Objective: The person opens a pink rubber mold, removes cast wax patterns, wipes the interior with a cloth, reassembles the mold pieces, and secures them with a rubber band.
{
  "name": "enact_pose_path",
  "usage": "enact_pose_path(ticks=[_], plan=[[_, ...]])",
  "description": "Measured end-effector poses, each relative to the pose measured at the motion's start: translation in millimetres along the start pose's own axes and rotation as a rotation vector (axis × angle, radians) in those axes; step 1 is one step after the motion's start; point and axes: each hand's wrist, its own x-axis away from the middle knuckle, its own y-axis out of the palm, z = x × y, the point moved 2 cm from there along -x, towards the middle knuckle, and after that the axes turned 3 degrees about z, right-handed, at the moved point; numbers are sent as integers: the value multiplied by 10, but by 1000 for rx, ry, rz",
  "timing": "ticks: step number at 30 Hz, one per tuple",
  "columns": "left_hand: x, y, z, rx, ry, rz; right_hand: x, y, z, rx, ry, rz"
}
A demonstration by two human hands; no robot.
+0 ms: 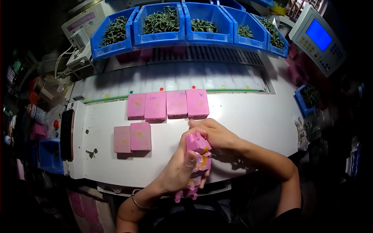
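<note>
My left hand (176, 169) is wrapped around a pink rubber mould (198, 143) near the table's front edge. The mould is bent open, showing jagged inner faces with yellow stains. At its upper end, the curled fingers of my right hand (215, 132) grip the mould; its fingertips are partly hidden. Just beyond my hands, several closed pink mould blocks (176, 103) stand side by side in a row. Two more pink blocks (140, 136) sit together to the left of my hands.
Blue bins (161, 39) full of small green ring-shaped pieces line the back. A control unit with a blue screen (318, 35) stands at the far right, above a smaller blue bin (300, 100). At left are a black phone-like slab (67, 134) and a small green piece (91, 153).
</note>
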Motion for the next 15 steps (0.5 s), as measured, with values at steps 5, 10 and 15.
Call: enact_pose_path(ticks=[5,10,15], plan=[[-33,-210,-158,143,47,175,413,-219,215,1073,-620,436],[-67,-298,-250,170,-26,247,773,-272,422,1236,-400,184],[-138,-279,-311,201,-77,347,639,-178,125,1003,-590,354]])
